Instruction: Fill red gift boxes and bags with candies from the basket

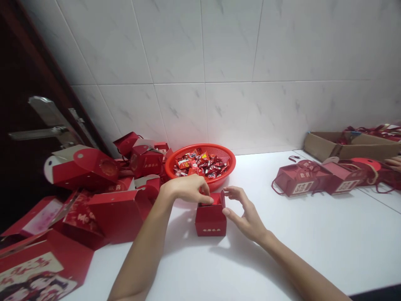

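Note:
A small red cardboard gift box [211, 223] with gold lettering stands upright on the table in front of me, its top open. My left hand [188, 188] reaches over it from the left, fingers bent down at the opening. The fingertips are partly hidden, and what they hold, if anything, does not show. At the right side flap [222, 199] is my right hand [246, 213], thumb and fingers apart and curved, their tips at the flap. Just behind the box sits a red plastic basket [230, 167] of wrapped candies [203, 164].
Several open red boxes [119, 215] are heaped at left, near a door handle [39, 133]. On the right stand closed red boxes with cords [297, 179] and a brown carton [360, 146]. Another person's hand [394, 163] shows at the right edge. A tiled wall [234, 113] rises behind.

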A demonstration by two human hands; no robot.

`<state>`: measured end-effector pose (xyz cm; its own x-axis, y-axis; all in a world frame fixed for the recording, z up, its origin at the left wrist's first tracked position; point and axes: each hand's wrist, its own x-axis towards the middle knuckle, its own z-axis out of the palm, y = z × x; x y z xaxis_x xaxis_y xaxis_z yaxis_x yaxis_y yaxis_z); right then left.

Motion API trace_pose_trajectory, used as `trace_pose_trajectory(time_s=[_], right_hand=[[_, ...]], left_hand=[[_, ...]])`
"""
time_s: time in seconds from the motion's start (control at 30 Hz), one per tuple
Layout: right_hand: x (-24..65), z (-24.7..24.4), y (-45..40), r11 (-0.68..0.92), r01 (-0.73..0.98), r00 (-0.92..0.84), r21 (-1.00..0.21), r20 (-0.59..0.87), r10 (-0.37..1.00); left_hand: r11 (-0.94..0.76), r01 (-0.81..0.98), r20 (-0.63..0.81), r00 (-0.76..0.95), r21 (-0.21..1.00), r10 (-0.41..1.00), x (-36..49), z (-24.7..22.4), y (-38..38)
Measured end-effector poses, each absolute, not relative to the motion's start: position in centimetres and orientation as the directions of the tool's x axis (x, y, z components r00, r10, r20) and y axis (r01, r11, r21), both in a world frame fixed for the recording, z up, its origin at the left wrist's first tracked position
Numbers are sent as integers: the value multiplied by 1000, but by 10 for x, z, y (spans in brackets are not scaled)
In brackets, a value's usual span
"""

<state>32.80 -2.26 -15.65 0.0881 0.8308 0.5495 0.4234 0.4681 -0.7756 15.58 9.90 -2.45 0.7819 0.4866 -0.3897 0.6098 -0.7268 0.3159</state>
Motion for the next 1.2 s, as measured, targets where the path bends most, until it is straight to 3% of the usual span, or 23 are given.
trace_pose_trajectory(time_s=[0.43,0.77,0.97,1.2], right_hand=[[326,-162,-23,428,474,99,-769,530,842],[321,-166,-21,436,578,79,-690,579,812],[323,-171,-20,473,608,25,-638,610,792],[324,-174,-22,444,627,7,-639,575,818]], left_hand=[[-752,584,-372,800,306,471,154,-27,104],[-756,520,-355,847,398,395,159,-29,101],[-764,564,-383,811,314,441,171,-40,101],[-767,567,-389,807,301,444,167,-35,103]])
